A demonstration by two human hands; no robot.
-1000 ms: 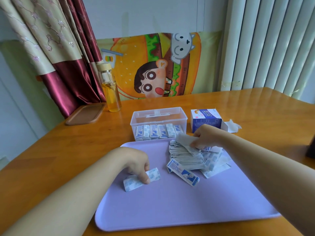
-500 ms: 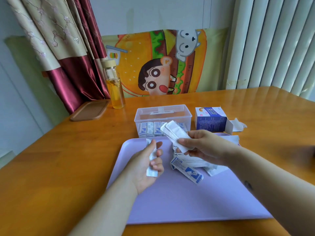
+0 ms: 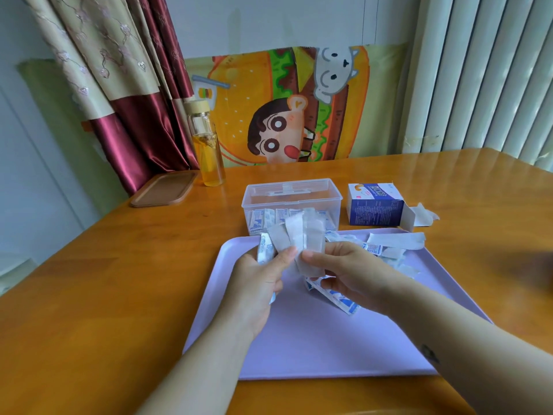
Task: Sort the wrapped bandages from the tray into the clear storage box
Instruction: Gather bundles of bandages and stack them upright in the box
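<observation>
A lilac tray lies on the wooden table. Above its far half, my left hand and my right hand meet and both pinch a fanned bunch of white wrapped bandages. My left hand also holds a blue-printed one against its palm. More wrapped bandages lie piled at the tray's far right, and one lies under my right hand. The clear storage box stands just beyond the tray, lid off, with a row of bandages standing inside.
A blue and white bandage carton with an open flap sits right of the box. A glass bottle of yellow liquid and a brown lid stand at the far left. A curtain and a cartoon poster are behind the table.
My hands have come together above the tray. The bandages that each hand held apart are now gathered into one fanned bunch between both hands.
</observation>
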